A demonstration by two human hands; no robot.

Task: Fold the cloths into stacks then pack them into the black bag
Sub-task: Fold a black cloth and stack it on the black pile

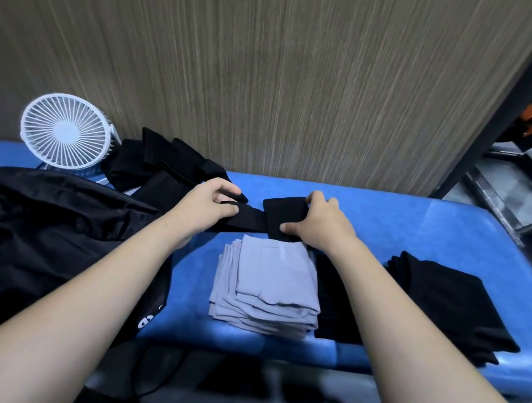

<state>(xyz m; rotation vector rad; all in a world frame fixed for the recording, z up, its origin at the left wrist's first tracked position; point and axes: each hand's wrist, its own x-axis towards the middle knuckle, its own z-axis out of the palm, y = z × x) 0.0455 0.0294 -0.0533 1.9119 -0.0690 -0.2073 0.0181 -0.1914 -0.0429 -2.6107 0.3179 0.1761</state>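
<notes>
Black cloth (pixel 265 220), mid-fold at centre frame above the grey stack (pixel 267 287) on the blue desk (pixel 442 234), is pinched by both left hand (pixel 212 205) and right hand (pixel 318 224) fingers; fold best squared by aligning edges, then pressing flat.

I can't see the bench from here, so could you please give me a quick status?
Left hand and right hand both gripping black cloth, mid-fold. Grey stack done; black bag unpacked. Nothing obstructing.

Black bag (pixel 29 228) cut off at left edge; floor stuff blurred.
</notes>
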